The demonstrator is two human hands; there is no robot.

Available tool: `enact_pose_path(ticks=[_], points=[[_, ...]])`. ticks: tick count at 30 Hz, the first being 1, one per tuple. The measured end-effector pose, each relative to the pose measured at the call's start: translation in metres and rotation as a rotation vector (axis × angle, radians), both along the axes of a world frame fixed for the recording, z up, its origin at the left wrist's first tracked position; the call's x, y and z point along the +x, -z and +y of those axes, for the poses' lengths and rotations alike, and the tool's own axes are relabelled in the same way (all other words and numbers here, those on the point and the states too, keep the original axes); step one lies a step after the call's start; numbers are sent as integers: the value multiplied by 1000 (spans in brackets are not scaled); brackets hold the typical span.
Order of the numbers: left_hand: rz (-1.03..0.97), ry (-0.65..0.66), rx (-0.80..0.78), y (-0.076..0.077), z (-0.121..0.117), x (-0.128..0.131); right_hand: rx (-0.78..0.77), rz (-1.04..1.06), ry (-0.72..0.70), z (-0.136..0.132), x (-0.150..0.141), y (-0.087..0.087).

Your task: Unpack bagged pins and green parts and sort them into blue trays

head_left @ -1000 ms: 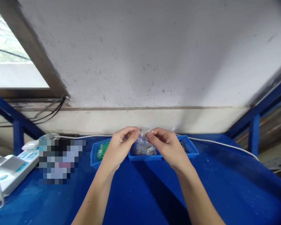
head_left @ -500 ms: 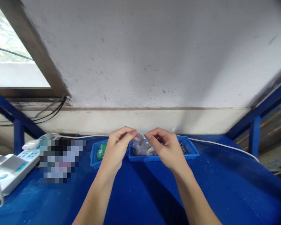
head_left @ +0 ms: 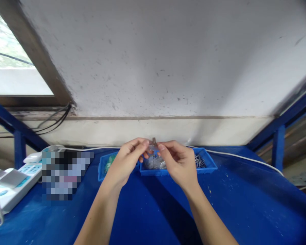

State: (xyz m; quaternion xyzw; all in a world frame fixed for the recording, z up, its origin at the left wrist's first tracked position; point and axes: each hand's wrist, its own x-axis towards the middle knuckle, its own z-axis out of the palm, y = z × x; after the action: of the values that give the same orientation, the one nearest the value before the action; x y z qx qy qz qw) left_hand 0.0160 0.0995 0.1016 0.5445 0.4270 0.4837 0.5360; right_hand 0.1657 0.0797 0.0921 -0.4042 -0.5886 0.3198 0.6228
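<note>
Between the fingertips of both hands is a small clear plastic bag (head_left: 152,148). My left hand (head_left: 132,156) pinches its left side, and my right hand (head_left: 180,160) pinches the right side. Small brownish metal-looking pieces (head_left: 154,140) stick up at the bag's top; their exact kind is too small to tell. Just beyond and below the hands lies a blue plastic tray (head_left: 155,173). It holds clear plastic bags (head_left: 151,163) on the left and loose screws or nails (head_left: 200,161) on the right, partly covered by my right hand.
A second blue tray (head_left: 101,170) with green pieces (head_left: 109,164) stands behind my left wrist. On the left of the blue table (head_left: 148,211) lie a white power strip (head_left: 20,190) with a plugged-in charger and a blurred-out item (head_left: 66,173). A white cable (head_left: 244,157) runs along the wall.
The bag has been turned between my fingers: the brownish pieces, which hung below the fingertips, now point up above them. Both hands stay in nearly the same place.
</note>
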Motion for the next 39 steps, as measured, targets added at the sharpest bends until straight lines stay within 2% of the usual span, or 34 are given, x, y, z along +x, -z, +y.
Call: enact_pose_path(ticks=[2,4,6,7,8,9,12,13,14,16,19,21,23,26,30,34,39], points=[[28,-112,158,3,-2,6,67,-90,26,0,-2,1],[102,-357,343,6,-3,11,102,-117,64,2,-1,2],[262,-590,534,10,-2,13,87,-58,133,6,4,2],[376,-633,605,12,-1,12,67,-16,176,8,9,2],[510,-600,642,14,1,10,46,25,220,10,14,2],[654,-496,635,17,3,7,32,58,259,12,21,1],[1010,56,393,26,8,-4,12,101,336,17,41,-3],[1076,203,306,29,7,-6,8,107,353,19,48,-4],[1119,288,253,31,6,-7,0,105,369,20,54,-6],[1161,270,279,35,3,-1,-29,50,419,21,62,-8],[1129,127,474,43,0,21,-83,-183,458,20,67,-10],[1088,119,559,53,5,37,-105,-351,390,19,65,-11],[1096,98,576,65,14,49,-124,-476,282,18,62,-11],[1134,150,578,81,27,55,-158,-577,185,20,59,-11],[1151,210,596,92,23,54,-195,-690,179,27,59,-5],[1188,274,621,97,7,53,-301,-804,221,24,66,19],[1219,406,669,97,1,46,-508,-875,281,-8,85,70]])
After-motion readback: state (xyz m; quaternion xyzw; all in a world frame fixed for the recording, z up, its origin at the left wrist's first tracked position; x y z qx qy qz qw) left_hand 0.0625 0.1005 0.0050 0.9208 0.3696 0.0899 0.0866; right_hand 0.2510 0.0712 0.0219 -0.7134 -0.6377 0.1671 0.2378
